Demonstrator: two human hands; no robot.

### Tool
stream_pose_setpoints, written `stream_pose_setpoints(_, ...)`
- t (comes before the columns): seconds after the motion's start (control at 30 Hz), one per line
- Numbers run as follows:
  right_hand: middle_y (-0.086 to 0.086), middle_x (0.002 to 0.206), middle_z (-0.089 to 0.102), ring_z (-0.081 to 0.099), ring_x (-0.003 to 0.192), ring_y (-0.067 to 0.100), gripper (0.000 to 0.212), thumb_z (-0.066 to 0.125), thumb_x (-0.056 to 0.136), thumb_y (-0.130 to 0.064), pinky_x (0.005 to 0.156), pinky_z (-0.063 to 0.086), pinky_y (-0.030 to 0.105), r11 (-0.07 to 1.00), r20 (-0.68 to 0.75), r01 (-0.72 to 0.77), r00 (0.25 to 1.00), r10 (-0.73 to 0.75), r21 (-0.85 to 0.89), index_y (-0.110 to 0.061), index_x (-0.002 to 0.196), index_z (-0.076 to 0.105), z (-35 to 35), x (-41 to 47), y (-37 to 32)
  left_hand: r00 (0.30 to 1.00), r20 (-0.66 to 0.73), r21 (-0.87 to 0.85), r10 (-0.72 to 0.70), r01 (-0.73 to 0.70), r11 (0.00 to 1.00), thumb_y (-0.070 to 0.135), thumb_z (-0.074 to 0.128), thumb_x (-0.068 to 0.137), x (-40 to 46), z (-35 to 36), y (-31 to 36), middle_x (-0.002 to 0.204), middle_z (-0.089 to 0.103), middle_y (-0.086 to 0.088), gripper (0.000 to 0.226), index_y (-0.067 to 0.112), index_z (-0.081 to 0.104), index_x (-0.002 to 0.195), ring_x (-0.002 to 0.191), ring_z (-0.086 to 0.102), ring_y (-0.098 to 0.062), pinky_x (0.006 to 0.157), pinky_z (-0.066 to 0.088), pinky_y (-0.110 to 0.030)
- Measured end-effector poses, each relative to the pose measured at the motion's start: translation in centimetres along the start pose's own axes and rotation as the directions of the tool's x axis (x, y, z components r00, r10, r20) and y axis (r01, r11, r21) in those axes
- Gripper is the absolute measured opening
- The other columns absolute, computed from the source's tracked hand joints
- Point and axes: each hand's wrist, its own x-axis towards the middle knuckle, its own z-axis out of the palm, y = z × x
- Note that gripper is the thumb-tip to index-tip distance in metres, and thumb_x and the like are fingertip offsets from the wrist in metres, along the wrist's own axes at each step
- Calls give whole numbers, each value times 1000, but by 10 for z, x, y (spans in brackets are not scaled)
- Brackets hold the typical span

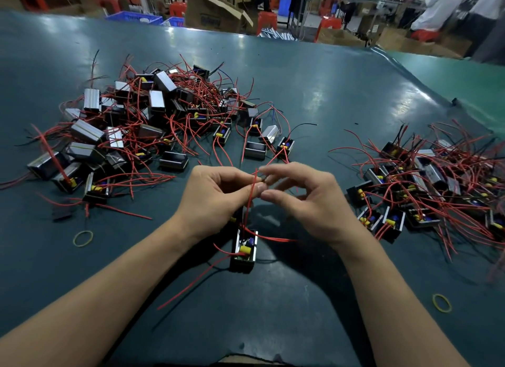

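A small black box module (244, 250) with a yellow part and a blue part inside stands on the dark green table mat (314, 115) between my forearms. A red wire (249, 205) rises from it. My left hand (216, 197) pinches that wire between thumb and forefinger just above the module. My right hand (303, 194) is beside it, its curled fingertips meeting the left hand's at the wire's top end. More red leads and a black lead trail from the module toward me.
A big heap of similar modules with red wires (147, 126) lies at the left, a smaller heap (431, 186) at the right. Two yellow rubber bands (83, 238) (442, 302) lie on the mat. Cardboard boxes, blue crates, red stools and people stand beyond the table.
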Motion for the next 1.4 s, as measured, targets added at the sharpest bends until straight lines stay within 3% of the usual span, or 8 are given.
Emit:
stream_pose_setpoints(0.17,-3,74,72,67,60,13,3,74,85,-11,53,47,16,996,-98,88,991,-89,-15,-12,87,75,4,0,0,999,47,-16,-10,11,1000,14,78,71,-2,0,0,71,74,-5,8,16,76,78,62,68,-12,59,56,-21)
stream_pose_setpoints(0.3,3,63,68,66,55,19,14,70,87,-9,49,49,24,1000,-254,3,967,-3,-3,-16,75,71,7,1,-2,998,65,-35,-10,12,999,14,77,70,0,2,1,64,72,1,8,14,75,77,54,63,-6,53,50,-15)
stream_pose_setpoints(0.43,11,66,66,64,56,21,14,64,91,-9,41,44,24,957,-256,-137,945,204,257,-10,77,67,7,3,-8,997,49,-93,-63,67,993,15,78,69,1,6,2,64,72,-4,8,11,75,77,53,60,-8,53,50,-18)
stream_pose_setpoints(0.53,3,73,68,64,59,16,10,65,90,-18,38,43,22,847,-139,-211,939,314,488,-9,93,66,-3,3,-8,993,28,-152,-115,118,981,13,77,72,1,5,2,67,73,-5,5,11,75,76,52,59,-9,51,49,-17)
stream_pose_setpoints(0.6,4,76,71,66,62,16,18,71,82,-23,40,45,21,858,-24,-261,953,302,443,-11,95,67,-7,2,-8,992,10,-173,-126,125,977,16,76,70,0,3,2,68,73,-4,9,11,75,77,52,60,-8,52,49,-16)
stream_pose_setpoints(0.67,4,72,71,67,63,16,5,71,84,-13,41,47,21,869,5,-253,961,277,425,-11,87,68,-5,1,-8,991,10,-186,-133,132,974,17,76,71,0,2,2,70,73,-5,11,10,75,78,53,61,-8,53,49,-16)
stream_pose_setpoints(1.3,10,71,64,66,62,16,10,63,90,-1,41,48,25,933,-187,-142,959,212,330,-7,82,60,8,1,-10,997,67,-58,-27,31,998,0,69,84,3,-1,-3,71,73,-2,7,6,71,82,64,67,-7,62,51,-15)
stream_pose_setpoints(1.4,5,73,65,67,66,22,12,66,89,-2,46,50,28,981,-238,-57,966,101,186,-11,82,62,9,-1,-9,998,54,-35,-27,29,999,1,71,84,3,-1,-6,69,73,-1,4,4,71,80,63,65,-6,61,50,-16)
